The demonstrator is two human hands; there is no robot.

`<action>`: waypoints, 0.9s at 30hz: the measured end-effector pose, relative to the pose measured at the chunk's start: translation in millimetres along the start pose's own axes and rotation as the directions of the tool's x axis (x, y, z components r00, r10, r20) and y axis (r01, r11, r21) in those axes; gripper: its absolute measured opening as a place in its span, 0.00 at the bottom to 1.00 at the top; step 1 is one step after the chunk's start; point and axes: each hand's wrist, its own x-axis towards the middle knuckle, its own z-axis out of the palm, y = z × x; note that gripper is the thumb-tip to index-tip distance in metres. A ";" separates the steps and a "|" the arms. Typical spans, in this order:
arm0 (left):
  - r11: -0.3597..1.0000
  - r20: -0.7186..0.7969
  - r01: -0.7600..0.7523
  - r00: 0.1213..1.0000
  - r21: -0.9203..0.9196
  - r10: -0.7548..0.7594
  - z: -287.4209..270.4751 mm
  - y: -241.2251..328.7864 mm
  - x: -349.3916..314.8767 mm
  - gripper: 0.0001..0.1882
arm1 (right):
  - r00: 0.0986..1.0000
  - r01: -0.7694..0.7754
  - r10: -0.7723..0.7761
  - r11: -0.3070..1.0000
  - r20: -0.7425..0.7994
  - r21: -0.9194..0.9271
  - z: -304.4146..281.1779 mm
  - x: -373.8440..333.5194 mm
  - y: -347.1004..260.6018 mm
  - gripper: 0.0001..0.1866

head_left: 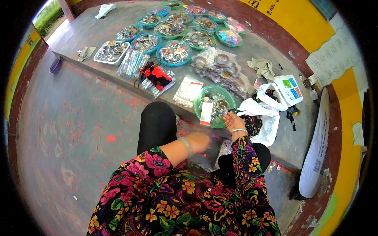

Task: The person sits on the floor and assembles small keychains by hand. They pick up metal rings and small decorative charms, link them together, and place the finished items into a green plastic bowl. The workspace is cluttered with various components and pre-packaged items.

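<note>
My right hand [232,121] is at the right rim of a green plastic basin [195,103], its fingers curled together. A small dark thing shows by the fingertips, too small to name. Inside the basin lie several small clear packets [220,106] with metallic-looking contents, and a white card with a red edge [206,112]. My left hand [200,142] is in front of the basin, over my lap, smeared by motion with its fingers not readable. Right of my right hand, a white plastic bag [269,128] gapes around many small dark pieces [252,124].
Several basins [174,53] of bagged small items stand at the back of the raised concrete ledge, beside a white tray [112,52]. Nearer lie a red-and-black pouch [156,76], clear packs [185,89] and a heap of bagged pieces [222,69]. A purple bowl [55,65] is far left.
</note>
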 end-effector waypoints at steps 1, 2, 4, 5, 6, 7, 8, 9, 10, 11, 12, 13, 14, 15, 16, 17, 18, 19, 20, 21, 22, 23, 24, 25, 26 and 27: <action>1.000 -0.006 -0.003 1.000 0.000 0.003 -1.6 1.5 -0.1 0.13 | 0.999 -0.014 0.012 0.998 -0.032 -0.056 -9.5 13.1 13.1 0.09; 1.000 -0.015 0.000 1.000 -0.001 0.000 -3.7 2.9 -1.7 0.13 | 0.998 -0.033 0.026 0.993 -0.059 -0.115 -15.9 21.5 23.7 0.09; 1.000 -0.012 0.010 1.000 0.010 -0.010 -4.8 3.6 -3.1 0.12 | 0.977 -0.192 0.162 0.952 -0.138 -0.239 -17.6 24.3 45.9 0.08; 1.000 -0.001 0.010 1.000 0.024 -0.010 -4.9 4.0 -3.0 0.12 | 0.982 -0.147 0.099 0.934 -0.160 -0.324 -19.9 26.6 59.9 0.08; 0.999 0.013 0.011 1.000 0.037 -0.012 -4.5 3.9 -2.6 0.12 | 0.984 -0.107 0.037 0.907 -0.176 -0.408 -14.2 25.6 72.1 0.08; 0.999 0.018 0.027 0.999 0.020 -0.027 -4.1 4.7 -2.6 0.12 | 0.986 -0.068 -0.015 0.870 -0.164 -0.489 -4.7 23.3 76.1 0.09; 0.999 0.023 0.042 0.999 0.002 -0.042 -3.8 6.0 -2.6 0.12 | 0.987 -0.030 -0.066 0.824 -0.148 -0.566 4.0 21.8 78.1 0.10; 0.998 0.030 0.055 0.998 -0.013 -0.054 -3.4 7.2 -3.0 0.12 | 0.985 0.008 -0.117 0.771 -0.130 -0.637 8.9 21.8 78.1 0.11; 1.000 0.028 0.026 0.999 0.002 -0.026 0.1 5.8 -2.1 0.12 | 0.975 0.063 -0.196 0.700 -0.106 -0.712 11.1 25.3 77.8 0.12; 1.000 0.027 -0.004 1.000 0.018 0.003 6.7 2.4 0.7 0.12 | 0.960 0.114 -0.271 0.617 -0.074 -0.779 13.6 29.9 78.0 0.13; 0.999 0.028 -0.034 0.999 0.035 0.033 12.7 -0.6 3.6 0.12 | 0.939 0.159 -0.342 0.527 -0.037 -0.835 13.5 36.3 81.1 0.15; 0.998 0.019 -0.039 0.999 0.045 0.038 17.1 -1.5 6.2 0.11 | 0.867 0.224 -0.498 0.376 0.008 -0.899 13.7 45.8 86.9 0.18; 0.998 0.009 -0.043 0.999 0.054 0.043 21.6 -1.8 8.9 0.11 | 0.908 0.142 -0.415 0.433 -0.056 -0.890 8.8 52.3 91.1 0.19; 0.998 -0.008 -0.024 1.000 0.057 0.025 25.8 -6.4 10.5 0.11 | 0.944 0.069 -0.314 0.475 -0.096 -0.877 29.8 38.4 83.0 0.20; 0.998 0.001 -0.021 1.000 0.054 0.021 27.6 -8.3 12.1 0.11 | 0.964 -0.018 -0.218 0.513 -0.150 -0.858 40.5 28.0 75.0 0.21; 0.998 0.009 -0.019 1.000 0.052 0.018 28.8 -10.0 13.5 0.11 | 0.968 -0.069 -0.173 0.510 -0.181 -0.858 39.2 36.3 79.1 0.23; 0.999 0.020 -0.017 1.000 0.050 0.016 27.1 -9.1 13.5 0.10 | 0.965 -0.069 -0.181 0.524 -0.191 -0.849 39.7 38.0 79.6 0.23; 0.999 0.016 -0.014 1.000 0.037 0.013 25.2 -8.3 12.5 0.10 | 0.961 -0.070 -0.189 0.538 -0.201 -0.840 40.5 39.5 80.6 0.24; 1.000 0.013 -0.010 1.000 0.024 0.010 22.9 -7.5 10.3 0.10 | 0.957 -0.071 -0.196 0.553 -0.212 -0.830 41.0 40.7 81.9 0.24; 1.000 0.013 -0.013 1.000 0.015 0.013 20.2 -6.0 8.4 0.09 | 0.957 -0.057 -0.195 0.597 -0.214 -0.801 37.8 45.3 86.2 0.22; 1.000 0.012 -0.007 1.000 0.014 0.006 18.2 -4.6 7.7 0.09 | 0.957 -0.042 -0.197 0.637 -0.215 -0.769 33.9 52.1 90.9 0.21; 1.000 0.011 -0.001 1.000 0.013 0.001 16.5 -3.6 7.0 0.09 | 0.956 -0.026 -0.199 0.677 -0.217 -0.736 29.0 58.3 95.3 0.19; 1.000 0.008 0.007 1.000 0.010 -0.007 15.4 -3.3 6.8 0.09 | 0.967 -0.015 -0.169 0.706 -0.189 -0.708 27.2 61.1 95.8 0.17; 1.000 0.010 0.002 1.000 0.016 -0.002 15.3 -3.3 7.3 0.09 | 0.977 -0.006 -0.141 0.735 -0.161 -0.678 25.2 64.1 95.9 0.15; 1.000 0.012 -0.004 1.000 0.022 0.004 15.7 -3.4 8.2 0.10 | 0.985 0.002 -0.115 0.763 -0.132 -0.647 22.8 66.8 95.6 0.13; 1.000 0.013 -0.007 1.000 0.028 0.007 13.8 -2.7 7.3 0.10 | 0.992 0.027 -0.101 0.736 -0.071 -0.677 25.0 64.6 91.8 0.10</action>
